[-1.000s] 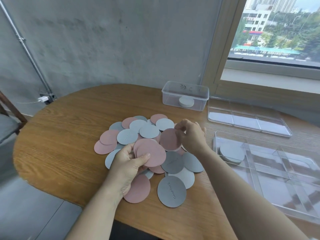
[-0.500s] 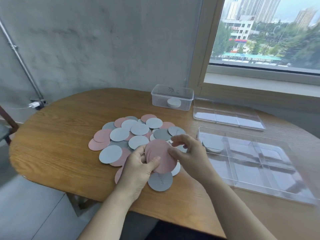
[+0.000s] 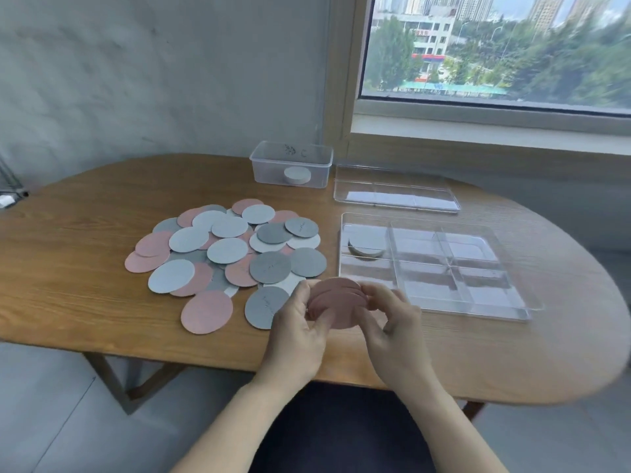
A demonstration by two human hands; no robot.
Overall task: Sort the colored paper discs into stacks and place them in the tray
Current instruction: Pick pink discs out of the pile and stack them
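A stack of pink discs [image 3: 336, 300] is held between my left hand [image 3: 300, 332] and my right hand [image 3: 394, 327], just above the table's near edge. Both hands grip its rim from opposite sides. A loose pile of pink, light grey and dark grey discs [image 3: 227, 250] lies spread on the wooden table [image 3: 75, 254] to the left. The clear divided tray [image 3: 495, 302] sits to the right of the pile. A small stack of grey discs [image 3: 367, 244] rests in its far left compartment; the other compartments hold nothing.
A clear lidded box [image 3: 291, 163] with a white puck inside stands at the back. A flat clear tray lid [image 3: 396, 192] lies behind the tray. A window and concrete wall are beyond the table.
Both hands have carried the pink stack from over the pile toward the right and nearer the table's front edge. The camera has swung right, bringing the tray toward the centre.
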